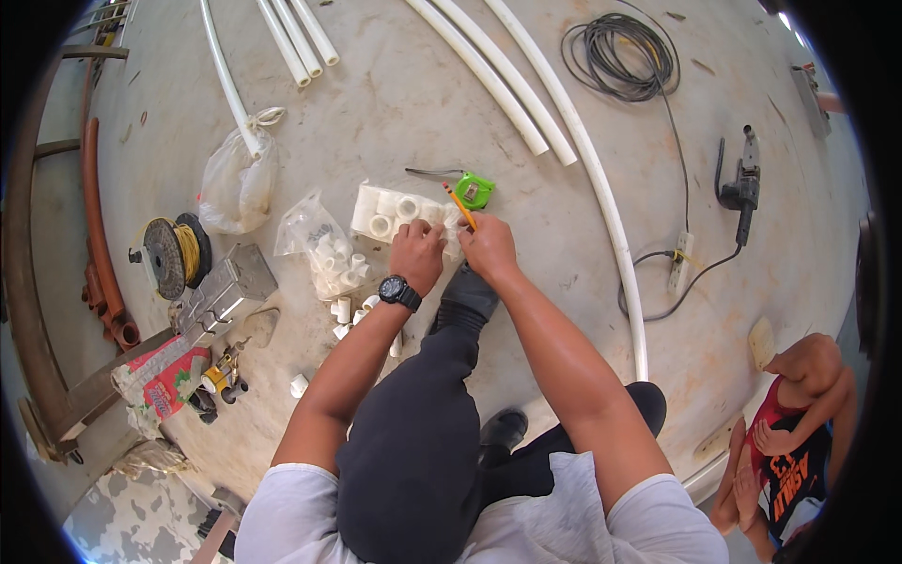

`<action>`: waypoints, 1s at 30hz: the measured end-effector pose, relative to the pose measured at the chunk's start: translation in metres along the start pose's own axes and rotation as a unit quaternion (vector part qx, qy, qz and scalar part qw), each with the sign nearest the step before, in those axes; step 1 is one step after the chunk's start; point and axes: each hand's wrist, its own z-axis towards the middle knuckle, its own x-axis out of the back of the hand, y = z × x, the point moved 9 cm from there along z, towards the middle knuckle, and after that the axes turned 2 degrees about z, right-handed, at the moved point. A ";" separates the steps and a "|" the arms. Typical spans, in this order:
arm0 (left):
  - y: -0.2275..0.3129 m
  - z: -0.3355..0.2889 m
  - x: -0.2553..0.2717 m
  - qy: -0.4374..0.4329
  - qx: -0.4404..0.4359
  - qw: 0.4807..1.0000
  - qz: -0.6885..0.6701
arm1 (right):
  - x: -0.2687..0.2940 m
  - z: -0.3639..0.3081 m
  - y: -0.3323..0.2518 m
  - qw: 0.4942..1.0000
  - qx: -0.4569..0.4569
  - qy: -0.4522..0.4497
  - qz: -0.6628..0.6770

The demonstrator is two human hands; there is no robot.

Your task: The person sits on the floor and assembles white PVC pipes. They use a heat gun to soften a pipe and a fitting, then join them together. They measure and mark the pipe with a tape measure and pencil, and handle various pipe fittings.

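Note:
In front of my shoe lies a clear plastic bag (374, 209) packed with white pipe fittings, some ring-shaped ends facing up. My left hand (418, 256), with a black watch on its wrist, is closed on the bag's near edge. My right hand (489, 246) is closed at the bag's right end, an orange pencil (459, 207) sticking up from its fingers. Whether that hand also pinches the plastic is hard to make out. Just beyond sits a green tape measure (474, 190). A second clear bag of small white fittings (331, 256) lies left, with loose fittings (344, 310) near it.
Long white pipes (592, 174) run across the floor ahead and right. A corded power tool (741, 183), a power strip (680, 263) and coiled cable (620, 56) lie right. Left are a wire spool (167, 258) and metal box (225, 296). Another person (794, 432) sits at lower right.

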 end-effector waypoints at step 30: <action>-0.007 0.020 0.013 -0.146 -0.086 0.969 -0.178 | -0.017 0.000 0.012 0.979 -0.006 -0.175 0.103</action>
